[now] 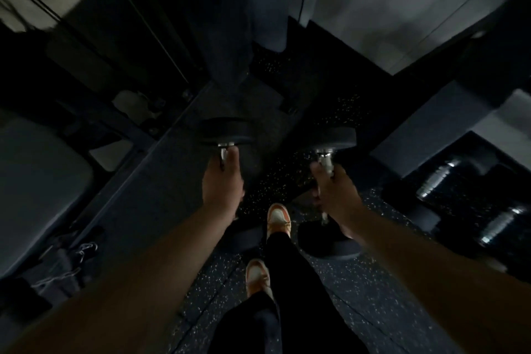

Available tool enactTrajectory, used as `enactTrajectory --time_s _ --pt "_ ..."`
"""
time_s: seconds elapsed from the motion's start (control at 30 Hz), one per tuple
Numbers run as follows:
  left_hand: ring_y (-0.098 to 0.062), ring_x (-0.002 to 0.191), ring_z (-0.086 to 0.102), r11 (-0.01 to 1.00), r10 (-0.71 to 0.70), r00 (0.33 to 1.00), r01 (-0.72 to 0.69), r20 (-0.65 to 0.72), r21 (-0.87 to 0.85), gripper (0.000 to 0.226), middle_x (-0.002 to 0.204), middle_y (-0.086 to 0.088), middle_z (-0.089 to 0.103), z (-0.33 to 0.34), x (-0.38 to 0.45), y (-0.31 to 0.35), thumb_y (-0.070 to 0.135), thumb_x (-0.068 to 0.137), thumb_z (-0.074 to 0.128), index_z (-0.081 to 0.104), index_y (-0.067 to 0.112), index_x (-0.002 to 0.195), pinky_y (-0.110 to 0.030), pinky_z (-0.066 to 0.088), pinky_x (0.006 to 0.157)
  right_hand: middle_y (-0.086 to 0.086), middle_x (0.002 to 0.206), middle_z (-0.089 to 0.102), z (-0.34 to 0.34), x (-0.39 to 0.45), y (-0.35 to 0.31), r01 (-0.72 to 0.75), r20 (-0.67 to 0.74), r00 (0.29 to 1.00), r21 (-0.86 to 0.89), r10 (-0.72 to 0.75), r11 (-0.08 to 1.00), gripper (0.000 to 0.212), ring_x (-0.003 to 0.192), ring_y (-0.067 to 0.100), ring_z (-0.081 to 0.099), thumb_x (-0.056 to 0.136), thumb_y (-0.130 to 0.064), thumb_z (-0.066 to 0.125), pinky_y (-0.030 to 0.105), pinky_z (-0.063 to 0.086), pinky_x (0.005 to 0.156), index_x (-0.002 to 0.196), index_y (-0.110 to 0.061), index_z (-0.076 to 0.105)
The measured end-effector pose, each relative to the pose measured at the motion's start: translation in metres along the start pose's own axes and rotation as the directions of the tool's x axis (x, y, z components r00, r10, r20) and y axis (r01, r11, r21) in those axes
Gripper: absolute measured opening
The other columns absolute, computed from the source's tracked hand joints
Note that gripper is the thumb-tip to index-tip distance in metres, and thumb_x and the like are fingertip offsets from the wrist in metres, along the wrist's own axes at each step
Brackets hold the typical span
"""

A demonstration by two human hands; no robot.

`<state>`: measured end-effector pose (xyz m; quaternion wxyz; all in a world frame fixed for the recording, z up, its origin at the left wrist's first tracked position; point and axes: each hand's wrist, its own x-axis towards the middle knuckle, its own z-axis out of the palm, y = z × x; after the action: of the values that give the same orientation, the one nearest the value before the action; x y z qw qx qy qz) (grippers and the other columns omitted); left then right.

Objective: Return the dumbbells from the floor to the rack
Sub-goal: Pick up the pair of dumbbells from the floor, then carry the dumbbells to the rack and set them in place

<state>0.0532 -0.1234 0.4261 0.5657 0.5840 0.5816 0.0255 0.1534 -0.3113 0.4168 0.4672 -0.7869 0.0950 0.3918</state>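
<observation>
Floor (359,302): dark speckled rubber spreads under you; your orange shoes (277,218) are mid-stride at 6 o'clock.
Rack (471,210): at 3 o'clock, other weights with bright handles sit on it; dim and blurred.
Machine frame (161,135): crosses at 9 o'clock, near your left side.
Left dumbbell (227,131): off the floor at 12 o'clock, your left hand (222,181) clenched round its handle.
Right dumbbell (330,138): carried at 1 o'clock, your right hand (334,190) wrapped round the bar.
Risk: the rear heads hang just beside your legs; a swinging step could knock your shin, and poor light could make you clip the frame.
</observation>
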Motion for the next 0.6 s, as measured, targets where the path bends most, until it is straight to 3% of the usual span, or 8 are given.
enactTrajectory --time_s 0.17,0.3,0.43,0.6 --pt "-0.011 0.031 0.045 0.995 0.096 0.986 -0.09 0.135 -0.051 0.036 0.047 0.002 0.052 0.011 -0.088 0.045 0.06 0.093 0.045 0.056 0.025 0.094 -0.025 0.038 0.034 0.0 0.064 0.062 -0.078 -0.087 -0.02 0.063 -0.14 0.989 0.054 -0.055 0.997 0.029 0.044 0.009 0.059 0.089 -0.057 0.056 0.024 0.05 0.041 0.094 -0.028 0.055" --pt "-0.013 0.034 0.043 0.986 0.166 0.949 -0.155 0.266 -0.062 0.044 0.058 -0.005 0.05 0.029 -0.164 0.067 0.06 0.093 0.046 0.054 0.017 0.099 -0.026 0.037 0.035 0.004 0.07 0.063 -0.142 -0.162 -0.015 0.127 -0.276 0.955 0.059 -0.106 0.99 0.032 0.056 0.019 0.061 0.089 -0.058 0.053 0.029 0.048 0.049 0.095 -0.027 0.056" --pt "-0.011 0.031 0.044 0.972 0.229 0.904 -0.232 0.36 -0.036 0.043 0.057 -0.006 0.051 0.056 -0.239 0.078 0.059 0.092 0.049 0.056 0.018 0.1 -0.024 0.037 0.034 0.002 0.06 0.062 -0.202 -0.229 0.005 0.17 -0.411 0.907 0.15 -0.095 0.974 0.035 0.043 0.013 0.058 0.089 -0.053 0.058 0.023 0.045 0.04 0.092 -0.018 0.058" --pt "-0.016 0.033 0.043 0.957 0.255 0.827 -0.288 0.501 -0.011 0.045 0.056 -0.008 0.05 0.108 -0.321 0.078 0.058 0.092 0.051 0.057 0.014 0.099 -0.024 0.037 0.036 0.004 0.06 0.061 -0.279 -0.285 0.049 0.177 -0.506 0.862 0.266 -0.019 0.948 0.035 0.05 0.021 0.058 0.086 -0.054 0.06 0.037 0.048 0.051 0.083 -0.02 0.058"
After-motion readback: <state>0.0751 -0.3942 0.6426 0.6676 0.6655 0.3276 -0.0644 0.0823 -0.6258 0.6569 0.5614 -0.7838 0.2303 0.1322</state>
